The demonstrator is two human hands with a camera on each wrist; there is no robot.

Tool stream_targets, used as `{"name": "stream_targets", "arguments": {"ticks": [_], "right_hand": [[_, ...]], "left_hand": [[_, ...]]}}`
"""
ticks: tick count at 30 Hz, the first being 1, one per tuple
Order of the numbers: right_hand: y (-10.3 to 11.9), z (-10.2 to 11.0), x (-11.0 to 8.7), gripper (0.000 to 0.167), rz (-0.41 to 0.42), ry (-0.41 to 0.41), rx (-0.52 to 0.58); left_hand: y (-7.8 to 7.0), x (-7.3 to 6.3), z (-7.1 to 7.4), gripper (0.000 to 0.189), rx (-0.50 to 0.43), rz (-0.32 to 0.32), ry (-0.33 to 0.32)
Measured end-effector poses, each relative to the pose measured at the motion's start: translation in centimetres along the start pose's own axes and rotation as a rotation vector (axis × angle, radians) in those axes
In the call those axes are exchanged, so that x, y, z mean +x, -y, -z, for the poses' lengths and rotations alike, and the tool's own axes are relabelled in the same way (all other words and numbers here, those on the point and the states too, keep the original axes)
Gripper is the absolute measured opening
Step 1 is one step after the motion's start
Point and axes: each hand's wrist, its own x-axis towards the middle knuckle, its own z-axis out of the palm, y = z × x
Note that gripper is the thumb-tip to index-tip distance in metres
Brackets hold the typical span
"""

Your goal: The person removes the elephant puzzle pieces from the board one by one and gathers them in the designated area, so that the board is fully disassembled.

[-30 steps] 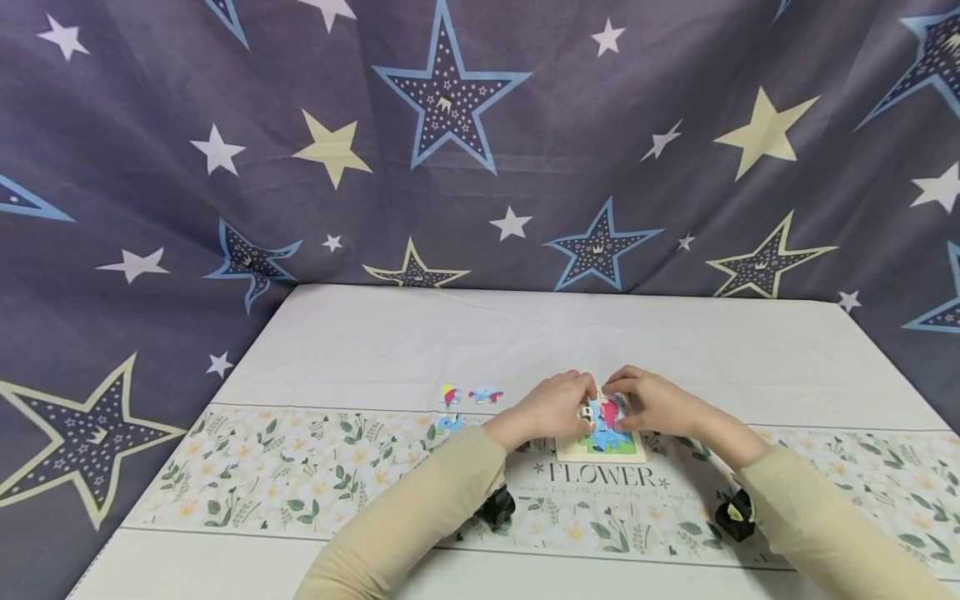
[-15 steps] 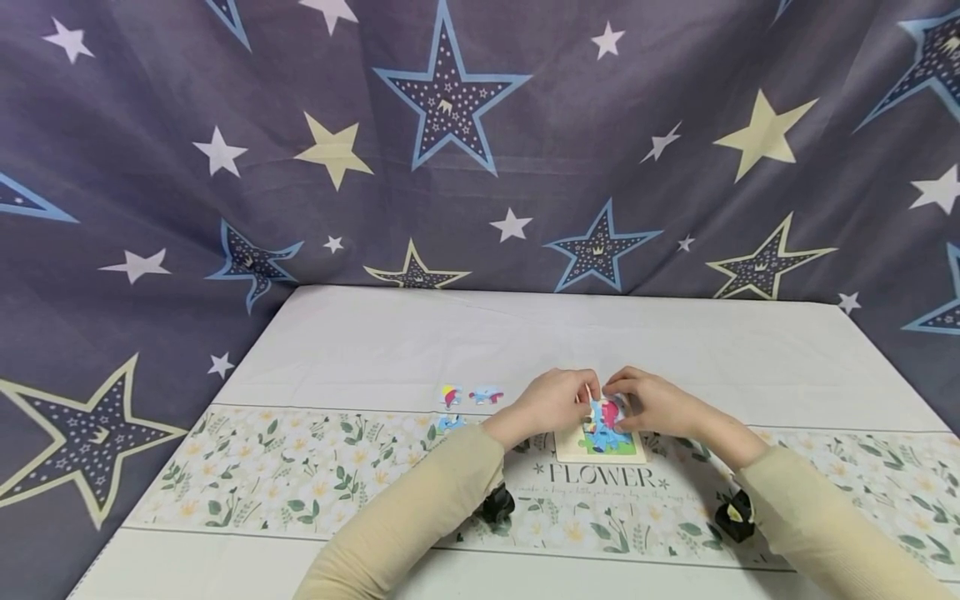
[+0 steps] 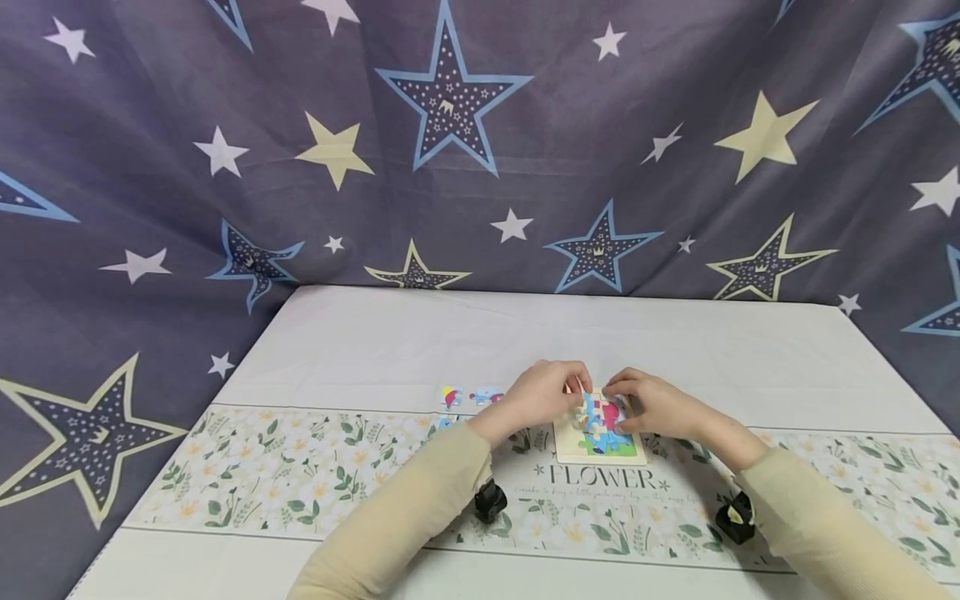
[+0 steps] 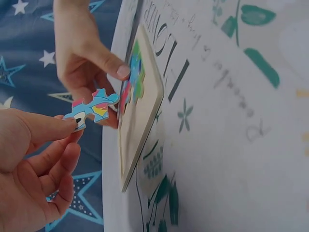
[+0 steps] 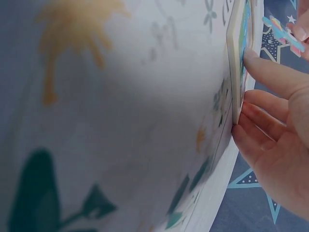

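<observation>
My left hand [image 3: 543, 393] pinches a jigsaw piece [image 4: 89, 109] between thumb and fingertips. The piece is blue with pink and yellow patches and a dark eye-like spot. In the left wrist view it is held tilted above the wooden puzzle board [image 4: 138, 130]. Joined pieces cover the board's right part, while bare wood shows at its left. My right hand [image 3: 660, 407] holds the board at its right side, thumb [image 5: 270, 72] on the puzzle surface and fingers along the edge. The fingers partly hide the board's far right corner.
Left of the board lie several loose jigsaw pieces [image 3: 451, 395], partly covered by my left forearm. A flower-printed cloth [image 3: 285, 467] covers the table. Behind it hangs a star-patterned curtain [image 3: 465, 208]. Black wrist devices [image 3: 491, 502] sit under both wrists.
My left hand has drawn back a little to the left and upward from the board with the jigsaw piece, showing more of the board. My right hand stays in place.
</observation>
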Motion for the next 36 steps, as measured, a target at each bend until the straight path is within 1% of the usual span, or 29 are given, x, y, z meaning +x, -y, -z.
{"name": "stream_targets", "arguments": {"ticks": [8,14,19,25,30,36], "right_hand": [[0.1,0.0,0.1,0.049,-0.024,0.0,0.006],[0.0,-0.2,-0.1,0.049,-0.038,0.006,0.016],[0.1,-0.1,-0.1,0.051,-0.026,0.01,0.016],[0.0,0.0,-0.1,0.051,-0.024,0.01,0.022],[0.0,0.0,-0.1,0.051,-0.019,0.008,0.021],[0.0,-0.2,-0.1,0.051,-0.032,0.011,0.033]], "left_hand": [[1.2,-0.7,0.9,0.008,-0.035,0.0,-0.034],[1.9,-1.2,1.1,0.008,-0.059,0.002,-0.048],[2.5,-1.4,1.3,0.009,-0.053,0.014,-0.051],[3.2,-2.0,2.1,0.009,-0.079,0.009,-0.042],[3.8,-2.8,3.0,0.009,-0.106,0.029,-0.037],[4.3,-3.3,3.7,0.009,-0.09,0.054,-0.037]]}}
